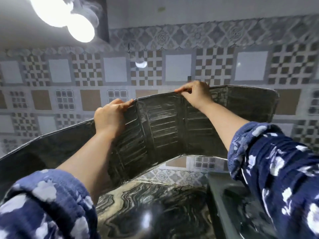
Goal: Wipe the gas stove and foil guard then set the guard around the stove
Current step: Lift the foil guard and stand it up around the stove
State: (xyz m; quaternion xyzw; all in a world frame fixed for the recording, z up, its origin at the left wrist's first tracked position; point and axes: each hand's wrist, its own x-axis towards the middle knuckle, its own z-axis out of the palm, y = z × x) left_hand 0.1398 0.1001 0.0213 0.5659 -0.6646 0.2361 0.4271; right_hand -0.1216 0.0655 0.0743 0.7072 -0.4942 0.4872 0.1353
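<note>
Head view, your left hand (110, 116) and right hand (196, 94) each pinching the guard's (162, 128) top edge, guard lifted clear above the marbled tabletop (146, 204), panels unfolded before the tiled wall (172, 69), stove (229, 200) at lower right.

guard (162, 128) left wing cut by frame edge at 9 o'clock, mid panels partly behind both forearms. stove (229, 204) at 5 o'clock blurred, mostly under right sleeve (276, 169).
</note>
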